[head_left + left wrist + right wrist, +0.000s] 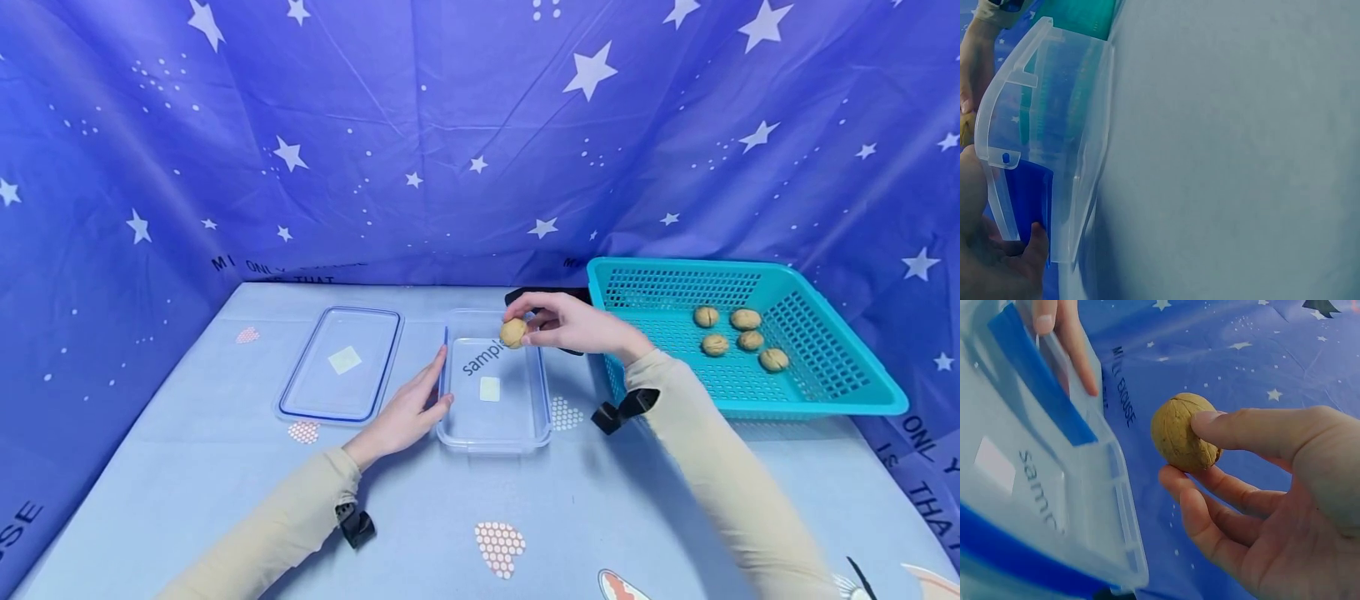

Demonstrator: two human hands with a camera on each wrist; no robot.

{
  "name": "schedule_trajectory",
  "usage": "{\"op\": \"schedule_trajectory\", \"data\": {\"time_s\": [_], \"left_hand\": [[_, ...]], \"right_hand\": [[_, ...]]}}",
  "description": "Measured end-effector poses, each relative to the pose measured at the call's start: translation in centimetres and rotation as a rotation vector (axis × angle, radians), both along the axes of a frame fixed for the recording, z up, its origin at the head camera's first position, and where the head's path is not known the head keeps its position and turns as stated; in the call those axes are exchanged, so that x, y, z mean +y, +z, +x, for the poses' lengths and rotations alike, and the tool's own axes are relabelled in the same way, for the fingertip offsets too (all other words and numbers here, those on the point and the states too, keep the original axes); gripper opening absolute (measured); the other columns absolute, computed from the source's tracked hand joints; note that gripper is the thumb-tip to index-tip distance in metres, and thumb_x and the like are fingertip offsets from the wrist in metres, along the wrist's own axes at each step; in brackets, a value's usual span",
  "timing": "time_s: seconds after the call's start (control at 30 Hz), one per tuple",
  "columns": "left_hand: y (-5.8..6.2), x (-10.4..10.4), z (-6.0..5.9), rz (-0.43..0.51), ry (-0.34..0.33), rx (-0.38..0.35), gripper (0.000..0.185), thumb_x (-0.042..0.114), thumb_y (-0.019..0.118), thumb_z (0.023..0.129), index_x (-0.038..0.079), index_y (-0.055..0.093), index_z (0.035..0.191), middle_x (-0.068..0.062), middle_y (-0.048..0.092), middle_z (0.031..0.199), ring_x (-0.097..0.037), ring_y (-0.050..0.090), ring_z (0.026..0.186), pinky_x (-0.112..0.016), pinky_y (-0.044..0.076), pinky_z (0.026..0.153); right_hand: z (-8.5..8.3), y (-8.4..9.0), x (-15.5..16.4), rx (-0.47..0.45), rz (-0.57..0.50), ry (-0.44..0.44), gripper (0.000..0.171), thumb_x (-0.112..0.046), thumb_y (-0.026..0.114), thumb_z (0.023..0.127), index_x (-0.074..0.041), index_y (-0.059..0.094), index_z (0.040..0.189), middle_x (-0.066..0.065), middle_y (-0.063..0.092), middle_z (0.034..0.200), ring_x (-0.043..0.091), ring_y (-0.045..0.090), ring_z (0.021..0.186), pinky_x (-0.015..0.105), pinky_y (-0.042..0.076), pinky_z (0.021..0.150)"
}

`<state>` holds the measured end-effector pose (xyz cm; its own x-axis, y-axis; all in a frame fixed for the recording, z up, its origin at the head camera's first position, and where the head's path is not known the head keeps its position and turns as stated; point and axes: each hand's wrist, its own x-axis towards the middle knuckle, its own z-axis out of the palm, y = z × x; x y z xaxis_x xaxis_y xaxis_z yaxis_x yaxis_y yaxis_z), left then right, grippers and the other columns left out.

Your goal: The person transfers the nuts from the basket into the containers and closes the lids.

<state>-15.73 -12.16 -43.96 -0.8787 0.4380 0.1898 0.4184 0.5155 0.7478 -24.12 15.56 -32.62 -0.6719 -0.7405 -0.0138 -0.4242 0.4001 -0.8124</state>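
1. Behind the table and along both sides: purple-blue curtain (pixel 420 117), white stars, some lettering.
2. Below it, pale blue tablecloth (pixel 427 533) with heart prints.
3. Right side: teal perforated plastic basket (pixel 686 264), slanted walls, five loose walnuts (pixel 715 345) inside, grouped toward its middle.
4. Table centre: clear plastic food container (pixel 491 447), uncovered, "sample" lettering and a pale square sticker showing; blue latch flap (pixel 1030 194) stands up on its left side.
5. Left: clear lid (pixel 311 387) with blue seal, lying flat, pale sticker on it.
6. Left hand (pixel 405 408) blocks the container's left side: fingers nearly straight against the flap side, thumb spread away from them.
7. Right hand (pixel 573 323) pinches one walnut between thumb and fingertips; black item (pixel 577 293) behind that hand is partly hidden, can't identify.
8. Pinched walnut (pixel 512 333): whole, tan, roundish, wrinkled shell with seam line. Seen from the head, it sits over the container's far right part; right wrist view shows it apart from the rim. Exact height: can't tell.
9. Room, widest first: broad tablecloth stretch in front of the container; narrower strip between container and basket, right forearm crossing near it; slimmest gap between lid and container, left hand reaching into it.
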Motion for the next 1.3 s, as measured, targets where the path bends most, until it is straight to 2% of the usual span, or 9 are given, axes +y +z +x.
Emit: {"op": "schedule_trajectory", "data": {"time_s": [0.23, 0.47, 0.63, 0.77, 0.93, 1.07, 1.2, 1.3], "left_hand": [[0.1, -0.1, -0.1, -0.015, -0.016, 0.012, 0.073, 0.017, 0.053, 0.098, -0.001, 0.008, 0.154, -0.025, 0.023, 0.153, -0.037, 0.032, 0.136, -0.043, 0.027, 0.111], [0.1, -0.1, -0.3, -0.016, -0.040, 0.022, 0.075, 0.017, 0.054, 0.098, -0.003, 0.008, 0.153, -0.029, 0.027, 0.150, -0.038, 0.041, 0.130, -0.044, 0.034, 0.107], [0.1, -0.1, -0.3, -0.032, -0.043, 0.025, 0.074, 0.016, 0.054, 0.098, -0.004, 0.008, 0.153, -0.029, 0.026, 0.150, -0.038, 0.036, 0.133, -0.045, 0.031, 0.109], [0.1, -0.1, -0.4, -0.039, -0.040, 0.022, 0.074, 0.014, 0.054, 0.098, -0.005, 0.008, 0.152, -0.029, 0.025, 0.151, -0.038, 0.032, 0.136, -0.046, 0.028, 0.110], [0.0, 0.0, -0.3, -0.038, -0.041, 0.021, 0.075, 0.013, 0.054, 0.098, -0.004, 0.007, 0.153, -0.029, 0.024, 0.151, -0.038, 0.031, 0.136, -0.044, 0.028, 0.110], [-0.1, 0.0, -0.3, -0.037, -0.045, 0.015, 0.075, 0.014, 0.053, 0.098, -0.003, 0.006, 0.153, -0.029, 0.025, 0.151, -0.038, 0.033, 0.135, -0.044, 0.030, 0.110], [0.1, -0.1, -0.4, -0.040, -0.048, 0.008, 0.075, 0.015, 0.053, 0.098, -0.004, 0.006, 0.153, -0.027, 0.022, 0.152, -0.037, 0.032, 0.136, -0.044, 0.029, 0.110], [0.2, -0.1, -0.5, -0.060, -0.054, -0.002, 0.074, 0.015, 0.052, 0.098, -0.004, 0.005, 0.152, -0.025, 0.018, 0.154, -0.037, 0.027, 0.138, -0.045, 0.024, 0.112]], "right_hand": [[-1.0, -0.9, -3.0, 0.000, -0.008, 0.059, 0.036, -0.002, 0.064, 0.092, 0.000, 0.056, 0.127, 0.010, 0.058, 0.124, 0.024, 0.061, 0.107, 0.037, 0.049, 0.094], [-2.2, -2.4, -5.1, -0.039, -0.035, 0.035, 0.035, -0.003, 0.063, 0.092, -0.001, 0.057, 0.127, 0.011, 0.059, 0.123, 0.027, 0.059, 0.108, 0.036, 0.049, 0.093], [-3.0, -3.8, -5.8, -0.061, -0.040, 0.012, 0.035, -0.004, 0.063, 0.092, -0.002, 0.058, 0.126, 0.011, 0.059, 0.123, 0.030, 0.054, 0.114, 0.037, 0.047, 0.096], [-3.5, -4.8, -6.2, -0.069, -0.029, -0.014, 0.034, -0.003, 0.063, 0.091, -0.003, 0.059, 0.125, 0.009, 0.060, 0.123, 0.026, 0.052, 0.116, 0.038, 0.046, 0.097], [-3.7, -5.9, -6.6, -0.094, -0.009, -0.039, 0.034, -0.002, 0.062, 0.091, -0.002, 0.059, 0.125, 0.011, 0.058, 0.127, 0.026, 0.051, 0.117, 0.038, 0.045, 0.098], [-3.5, -6.5, -6.6, -0.160, 0.014, -0.066, 0.038, -0.004, 0.059, 0.093, -0.003, 0.057, 0.131, 0.012, 0.056, 0.131, 0.029, 0.051, 0.119, 0.039, 0.045, 0.096], [-3.2, -6.3, -6.4, -0.191, 0.032, -0.087, 0.041, -0.007, 0.058, 0.094, -0.004, 0.055, 0.135, 0.014, 0.055, 0.134, 0.031, 0.050, 0.122, 0.042, 0.046, 0.096], [-2.9, -6.0, -6.2, -0.167, 0.034, -0.085, 0.042, -0.007, 0.058, 0.094, -0.002, 0.054, 0.136, 0.016, 0.055, 0.134, 0.032, 0.049, 0.123, 0.042, 0.047, 0.096]]}}
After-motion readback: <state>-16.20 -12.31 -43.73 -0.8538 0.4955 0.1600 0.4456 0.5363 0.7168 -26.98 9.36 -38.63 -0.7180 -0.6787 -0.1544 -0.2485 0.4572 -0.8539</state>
